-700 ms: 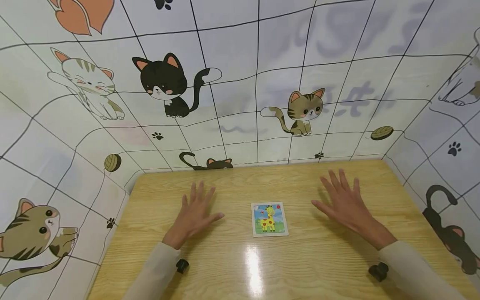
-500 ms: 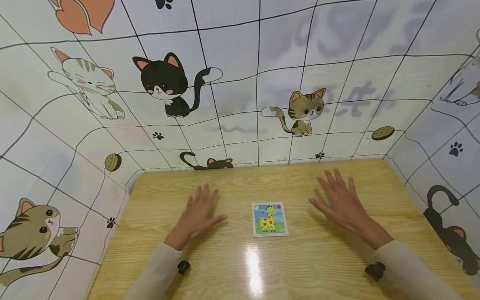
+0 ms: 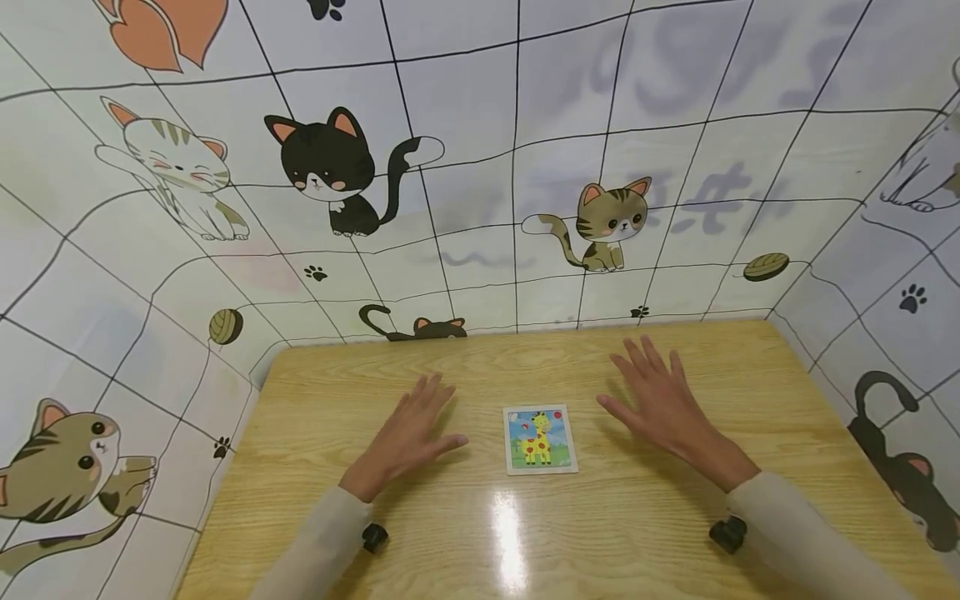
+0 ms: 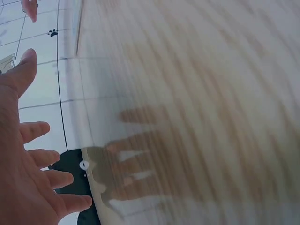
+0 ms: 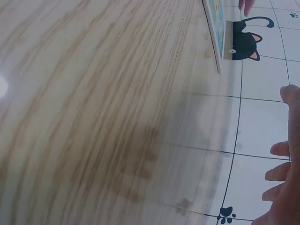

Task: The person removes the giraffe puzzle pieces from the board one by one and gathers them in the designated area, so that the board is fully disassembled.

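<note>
Left hand (image 3: pixel 408 437) — palm down, low over the wooden worktop (image 3: pixel 637 533), just left of the puzzle card (image 3: pixel 541 439). Fingers (image 3: pixel 429 398) straight and lightly spread, released, holding nothing. Thumb points toward the card's left edge but stops short of it; a gap of bare wood shows between them. In the left wrist view the same hand (image 4: pixel 28 178) shows spread fingers with their shadow on the wood below; whether the palm touches the surface cannot be told.

Puzzle card — small, pale-bordered, a yellow giraffe with red spots on a blue and green ground. Lies flat near the middle of the worktop, between the two hands, touched by neither. A bright glare spot (image 3: pixel 506 521) sits on the wood just on the near side of the card.

Right hand (image 3: pixel 660 408) — right of the card, a little farther from it than the left hand is. Palm down, fingers (image 3: pixel 637 357) straight and fanned, released, gripping nothing. The right wrist view is blurred; it catches the card's edge (image 5: pixel 216 28) far off and the fingertips (image 5: pixel 281 164) over the wood.

Both forearms wear pale sleeves (image 3: pixel 315 542), each with a small black fitting (image 3: pixel 375 537) at the wrist. Behind the card, the wall (image 3: pixel 480 167) carries cartoon cats on a black-lined grid.
</note>
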`<state>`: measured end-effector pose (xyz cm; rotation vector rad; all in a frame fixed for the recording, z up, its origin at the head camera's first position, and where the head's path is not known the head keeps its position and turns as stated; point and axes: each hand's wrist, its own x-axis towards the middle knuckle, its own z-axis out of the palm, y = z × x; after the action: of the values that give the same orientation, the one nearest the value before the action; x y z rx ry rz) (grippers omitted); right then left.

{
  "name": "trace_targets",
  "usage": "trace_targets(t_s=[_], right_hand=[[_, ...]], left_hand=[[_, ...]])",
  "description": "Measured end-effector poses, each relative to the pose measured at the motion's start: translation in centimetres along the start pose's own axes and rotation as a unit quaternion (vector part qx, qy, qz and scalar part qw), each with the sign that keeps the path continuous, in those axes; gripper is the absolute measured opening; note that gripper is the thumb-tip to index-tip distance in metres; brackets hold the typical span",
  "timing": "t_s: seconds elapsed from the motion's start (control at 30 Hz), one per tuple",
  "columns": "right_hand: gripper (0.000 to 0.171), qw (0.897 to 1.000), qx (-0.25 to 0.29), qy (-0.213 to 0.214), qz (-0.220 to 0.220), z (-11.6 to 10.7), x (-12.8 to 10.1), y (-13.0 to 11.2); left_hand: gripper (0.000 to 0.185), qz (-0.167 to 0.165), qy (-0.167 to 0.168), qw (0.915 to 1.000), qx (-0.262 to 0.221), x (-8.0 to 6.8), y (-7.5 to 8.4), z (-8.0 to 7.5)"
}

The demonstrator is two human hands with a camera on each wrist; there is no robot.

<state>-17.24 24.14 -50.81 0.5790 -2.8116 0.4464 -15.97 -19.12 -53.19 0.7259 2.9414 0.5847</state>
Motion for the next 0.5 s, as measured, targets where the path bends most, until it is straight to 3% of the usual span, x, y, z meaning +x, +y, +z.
trace_targets(t_s=[0.3,0.5], right_hand=[[0.072,0.999,0.021,0.014,-0.028,1.1,0.7,-1.2],[0.067,0.998,0.037,0.017,-0.055,1.7,1.0,-2.1]], left_hand=[[0.097,-0.002,-0.009,0.9976,-0.069,0.4,1.9,0.4],[0.098,0.007,-0.016,0.9910,-0.133,0.3,3.1,0.5]])
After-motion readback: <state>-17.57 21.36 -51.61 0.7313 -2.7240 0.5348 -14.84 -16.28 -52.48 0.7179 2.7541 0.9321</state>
